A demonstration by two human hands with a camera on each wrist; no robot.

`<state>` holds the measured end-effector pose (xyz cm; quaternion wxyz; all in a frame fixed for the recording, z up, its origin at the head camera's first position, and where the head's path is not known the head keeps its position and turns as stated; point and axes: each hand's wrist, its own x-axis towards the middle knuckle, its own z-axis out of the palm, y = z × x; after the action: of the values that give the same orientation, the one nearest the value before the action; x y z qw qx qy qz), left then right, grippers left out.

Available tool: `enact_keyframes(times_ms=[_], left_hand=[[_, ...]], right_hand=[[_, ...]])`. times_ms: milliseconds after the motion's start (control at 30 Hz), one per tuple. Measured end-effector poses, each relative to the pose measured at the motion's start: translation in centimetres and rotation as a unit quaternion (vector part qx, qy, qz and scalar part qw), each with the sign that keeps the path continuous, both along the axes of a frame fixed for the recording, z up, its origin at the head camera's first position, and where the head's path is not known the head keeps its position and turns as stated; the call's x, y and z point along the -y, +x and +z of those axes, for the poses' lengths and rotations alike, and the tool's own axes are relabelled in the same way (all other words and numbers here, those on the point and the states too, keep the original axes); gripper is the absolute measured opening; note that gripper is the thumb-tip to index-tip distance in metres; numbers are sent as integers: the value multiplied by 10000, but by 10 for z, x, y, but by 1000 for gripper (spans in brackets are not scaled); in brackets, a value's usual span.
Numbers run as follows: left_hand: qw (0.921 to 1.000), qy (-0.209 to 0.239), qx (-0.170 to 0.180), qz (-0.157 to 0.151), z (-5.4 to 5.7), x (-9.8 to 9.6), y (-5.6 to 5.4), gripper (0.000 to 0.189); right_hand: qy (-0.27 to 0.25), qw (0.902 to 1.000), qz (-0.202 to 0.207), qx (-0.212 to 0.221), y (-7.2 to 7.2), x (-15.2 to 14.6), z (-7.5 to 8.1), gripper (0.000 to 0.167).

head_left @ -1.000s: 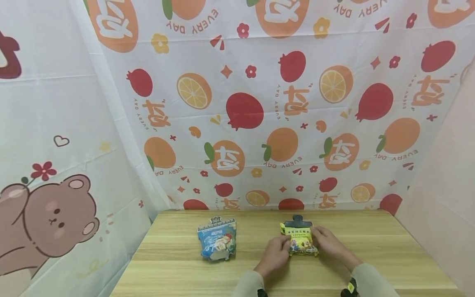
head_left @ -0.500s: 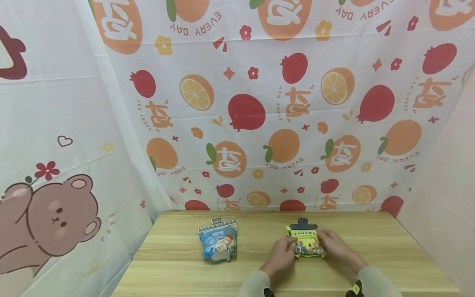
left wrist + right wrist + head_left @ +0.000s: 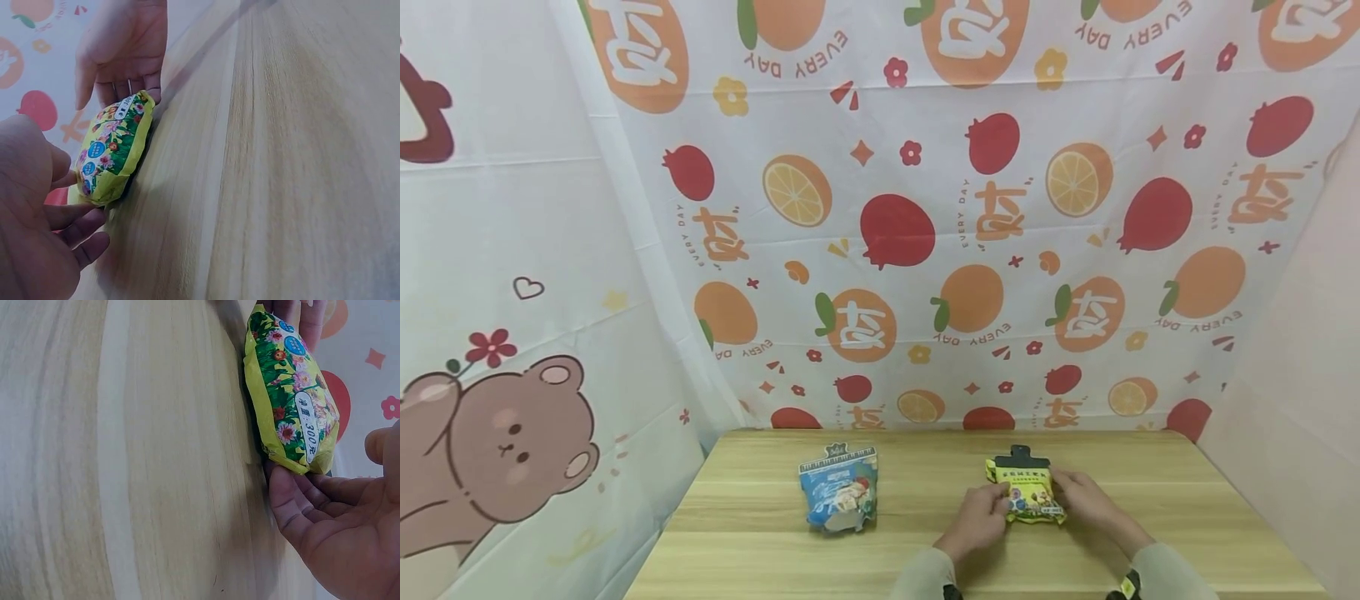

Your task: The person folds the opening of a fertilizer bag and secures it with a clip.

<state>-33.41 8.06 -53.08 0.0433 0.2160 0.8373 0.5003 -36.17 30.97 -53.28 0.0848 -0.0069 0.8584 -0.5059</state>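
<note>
A plump yellow packet (image 3: 1028, 493) printed with flowers lies on the wooden table, with a black clip (image 3: 1021, 458) across its far edge. My left hand (image 3: 977, 521) holds the packet's left edge, its thumb close to the top face and fingers at the end, seen closer in the left wrist view. At the opposite end, the fingers of my right hand (image 3: 350, 519) touch the packet's lower edge, while the thumb stands away from it. The packet's underside is hidden.
A blue packet (image 3: 838, 496) with a piano-key patterned clip (image 3: 837, 457) lies to the left on the table (image 3: 760, 550). Behind the table hangs a fruit-print cloth (image 3: 895, 317), and a bear-print cloth (image 3: 512, 450) hangs at the left.
The yellow packet and both hands have shifted right and a little nearer to me. My right thumb's contact in the earlier frames cannot be made out. The blue packet stays in place.
</note>
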Motion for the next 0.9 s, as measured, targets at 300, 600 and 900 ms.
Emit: enact_keyframes(times_ms=[300,600,900], left_hand=[[9987,-446,-54,236,1,0,0,41],[9960,-330,-298,776,2,15,6,43],[9743,-1008,-1355,1491,26,53,2,35]], right_hand=[[14,9999,89,94,1,1,3,63],[767,9962,-392,93,5,-12,20,58],[1963,9774,-402,-676,3,-4,56,75]])
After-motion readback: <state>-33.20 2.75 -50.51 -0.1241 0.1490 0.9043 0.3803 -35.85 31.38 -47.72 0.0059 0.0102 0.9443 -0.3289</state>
